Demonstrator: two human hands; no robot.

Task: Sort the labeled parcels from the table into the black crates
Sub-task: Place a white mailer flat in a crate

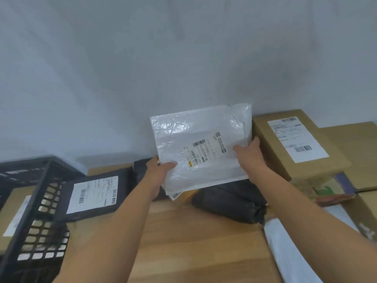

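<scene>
Holding the white mailer (201,147) up off the table (195,248) with both hands, the person has its label tilted toward the camera, which suits reading it before choosing a crate. The left hand (158,172) pinches the mailer's lower left corner, thumb on the face; the right hand (250,152) grips its right edge, thumb on the front and fingers behind. Left of the mailer stands the black crate (38,219), with a labelled box visible through its lattice and a flat black parcel (95,196) leaning against its rim. Below the mailer lies a black bag (230,205); to the mailer's right sits a brown box (295,144), and lower right of it another white mailer (285,248). The film looks thin and slack, so a two-sided grip is probably wise: one hand alone would likely let it droop and hide the print. To do this well, I would keep the label flat and facing up, carry the mailer leftward over the leaning parcel without knocking it, and lower it in rather than toss it.
</scene>
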